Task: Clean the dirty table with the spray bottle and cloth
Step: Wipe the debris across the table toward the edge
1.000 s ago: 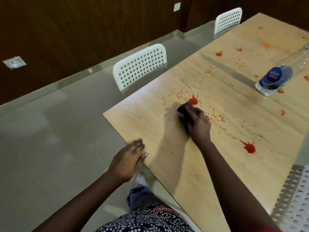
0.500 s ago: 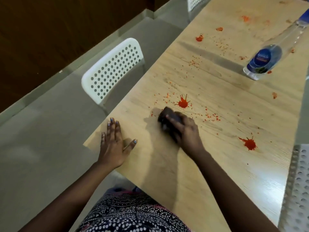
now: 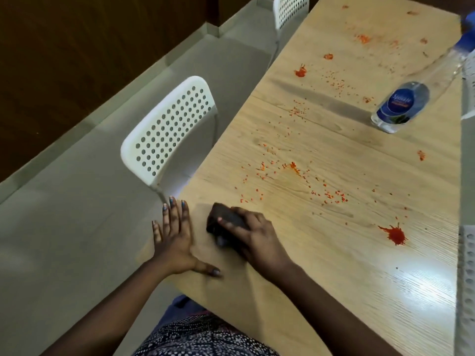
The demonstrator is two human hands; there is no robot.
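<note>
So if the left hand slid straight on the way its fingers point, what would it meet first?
Probably the white chair. The left hand lies flat at the table edge, fingers pointing past it toward the chair's backrest, though depth is unclear.

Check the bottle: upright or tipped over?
Upright. The bottle stands on its base on the table, cap end toward the far right corner; its slant looks like wide-angle distortion.

We see a light wooden table (image 3: 334,265) spattered with red stains (image 3: 395,235); a clear spray bottle (image 3: 401,104) stands at its far right, a dark cloth (image 3: 223,222) lies near the front corner, and 2 hands rest on it
</note>
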